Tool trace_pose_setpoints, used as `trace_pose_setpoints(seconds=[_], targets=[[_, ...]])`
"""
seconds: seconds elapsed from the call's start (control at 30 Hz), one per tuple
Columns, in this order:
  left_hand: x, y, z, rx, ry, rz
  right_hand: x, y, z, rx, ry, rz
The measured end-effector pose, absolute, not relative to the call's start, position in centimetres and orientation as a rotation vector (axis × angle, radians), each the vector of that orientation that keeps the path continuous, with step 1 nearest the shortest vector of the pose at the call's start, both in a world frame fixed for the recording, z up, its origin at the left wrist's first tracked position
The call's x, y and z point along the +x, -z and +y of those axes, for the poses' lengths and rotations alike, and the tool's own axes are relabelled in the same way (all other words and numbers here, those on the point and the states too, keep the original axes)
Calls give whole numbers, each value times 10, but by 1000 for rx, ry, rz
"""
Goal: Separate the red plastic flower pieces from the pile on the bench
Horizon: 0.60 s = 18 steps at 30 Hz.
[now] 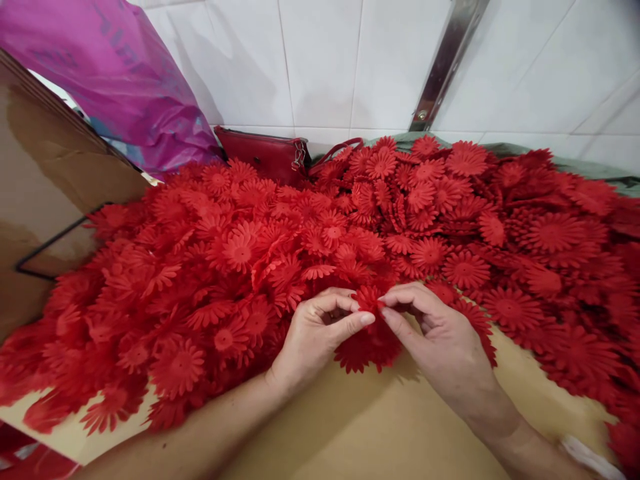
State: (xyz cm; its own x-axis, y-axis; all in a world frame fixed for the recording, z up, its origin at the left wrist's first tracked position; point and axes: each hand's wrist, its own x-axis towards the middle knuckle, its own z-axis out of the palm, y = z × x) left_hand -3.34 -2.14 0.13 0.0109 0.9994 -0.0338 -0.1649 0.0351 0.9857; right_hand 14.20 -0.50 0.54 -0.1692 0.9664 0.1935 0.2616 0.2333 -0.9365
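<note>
Tabletop (pixel 380 427) under red flowers (pixel 240 253)

I see my left hand (pixel 316 333) and right hand (pixel 440 343) pinching one red fabric flower (pixel 369 298) between fingertips, over more flowers on the tan surface (pixel 380 427). A big heap of red flowers (pixel 310 247) fills the far side; a red handbag (pixel 270 155) sits against the tiled wall (pixel 320 60).

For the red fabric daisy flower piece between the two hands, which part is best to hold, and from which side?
Probably pinch the red fabric daisy flower piece at its petal edge, coming from the sides: it is thin and floppy and stands above the brown tabletop. The left hand and right hand already pinch it there with thumb and forefinger.
</note>
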Motion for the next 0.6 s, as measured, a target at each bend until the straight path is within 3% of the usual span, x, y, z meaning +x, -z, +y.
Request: trace_pose_setpoints(seconds=[0.2, 0.6], targets=[[-34, -4, -20, 988, -1227, 1109, 151, -6, 5, -1136, -1329, -1206], [-32, 2, -22, 757, -1497, 1086, 147, -10, 11, -1044, -1406, -896]])
